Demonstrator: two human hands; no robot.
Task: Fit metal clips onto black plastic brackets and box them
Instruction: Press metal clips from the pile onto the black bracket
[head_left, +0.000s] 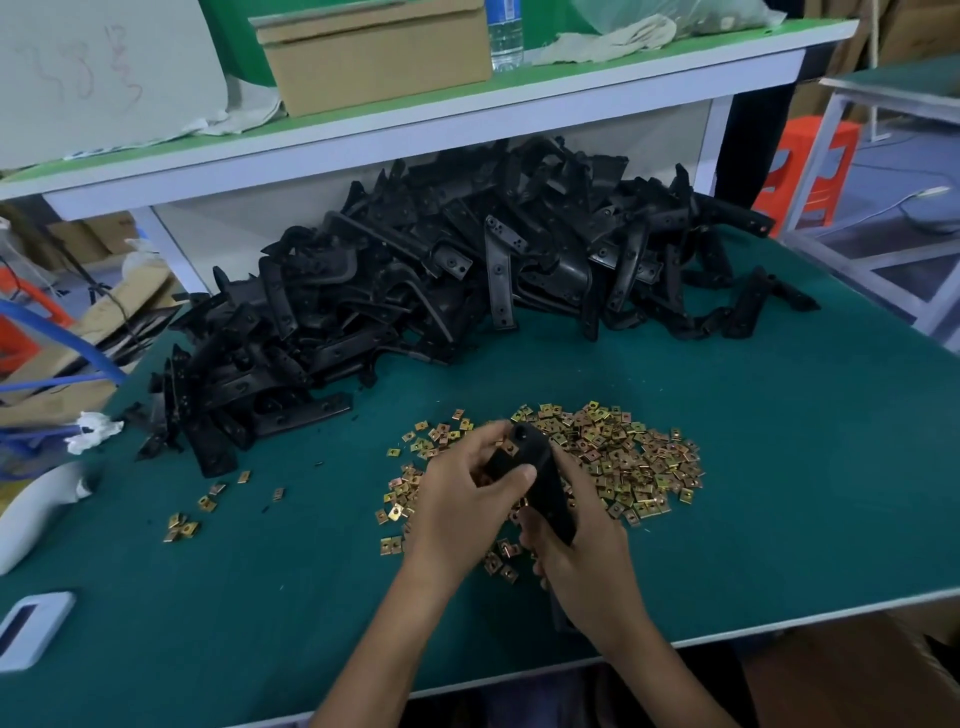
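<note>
Black plastic bracket (545, 483) held tilted over the green table (779, 467), near its six o'clock edge. The left hand (457, 514) curls round the bracket's upper end, thumb across it, fingertips at a brass-coloured metal clip (510, 447) on it. The right hand (587, 561) grips the lower end. A heap of loose clips (623, 457) lies just beyond, toward one o'clock. A large pile of brackets (441, 270) fills twelve o'clock, below a shelf (467, 104) carrying a cardboard box (374, 57).

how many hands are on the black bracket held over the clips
2: the left hand grips the upper end of the bracket, and the right hand grips its lower end.
</note>
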